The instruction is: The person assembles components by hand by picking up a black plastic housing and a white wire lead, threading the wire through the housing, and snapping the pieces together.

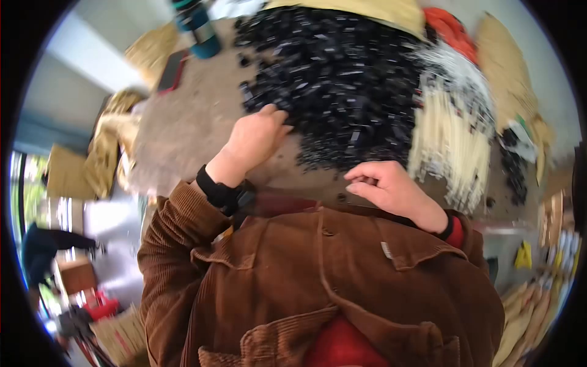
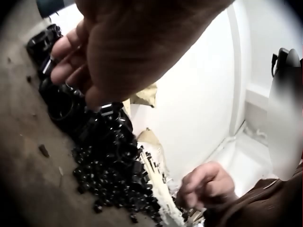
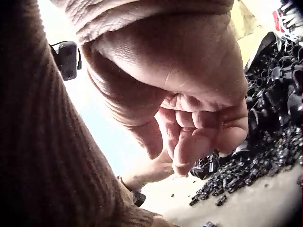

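Note:
A wide heap of black plastic parts (image 1: 342, 73) covers the far middle of the table, with much smaller black pieces (image 2: 113, 182) along its near edge. At the heap's left side is my left hand (image 1: 260, 137). Its bent fingers (image 2: 66, 73) overlap some of the larger black parts in the left wrist view, with nothing seen gripped between them. My right hand (image 1: 388, 189) hovers by the near edge of the small pieces, nearer my body. In the right wrist view its fingers (image 3: 194, 146) curl loosely toward the palm, the thumb stands apart, and no object shows in it.
A bundle of long cream sticks (image 1: 452, 134) lies right of the heap, with a red bag (image 1: 452, 30) behind. At the back left stand a teal bottle (image 1: 199, 30) and a phone (image 1: 173, 71). A tan sack (image 1: 504, 67) leans at the right.

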Demonstrator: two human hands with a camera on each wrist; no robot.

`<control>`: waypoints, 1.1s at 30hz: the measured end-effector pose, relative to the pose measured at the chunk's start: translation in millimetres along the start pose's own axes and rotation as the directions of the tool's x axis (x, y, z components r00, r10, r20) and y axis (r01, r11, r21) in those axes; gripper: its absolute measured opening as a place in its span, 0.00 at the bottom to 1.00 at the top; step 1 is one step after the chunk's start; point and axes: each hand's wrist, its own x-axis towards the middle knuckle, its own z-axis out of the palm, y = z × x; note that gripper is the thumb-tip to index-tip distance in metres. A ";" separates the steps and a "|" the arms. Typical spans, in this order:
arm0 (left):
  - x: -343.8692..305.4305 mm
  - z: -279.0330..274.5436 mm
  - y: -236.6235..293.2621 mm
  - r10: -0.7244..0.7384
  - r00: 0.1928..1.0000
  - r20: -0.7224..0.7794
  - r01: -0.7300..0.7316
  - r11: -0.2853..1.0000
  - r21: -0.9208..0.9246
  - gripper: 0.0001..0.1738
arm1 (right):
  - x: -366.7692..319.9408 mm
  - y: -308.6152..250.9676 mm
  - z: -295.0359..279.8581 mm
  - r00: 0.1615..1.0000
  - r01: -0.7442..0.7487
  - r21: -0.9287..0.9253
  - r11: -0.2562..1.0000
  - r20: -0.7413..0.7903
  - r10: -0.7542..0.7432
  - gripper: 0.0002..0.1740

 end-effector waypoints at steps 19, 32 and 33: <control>12.4 19.7 10.7 -0.074 0.980 -0.183 0.034 0.976 -0.214 0.16 | -0.1 145.9 -203.1 0.568 -0.704 -0.422 0.571 -0.817 0.096 0.12; -7.7 -9.8 22.2 -0.251 0.956 0.150 0.243 0.397 -0.885 0.17 | 4.9 92.6 -186.3 0.876 -0.182 0.662 0.727 -0.227 0.426 0.04; -5.2 -8.4 24.8 -0.213 0.966 0.147 0.223 0.396 -0.891 0.17 | 11.9 68.1 -151.2 0.928 -0.091 0.710 0.698 -0.193 0.318 0.06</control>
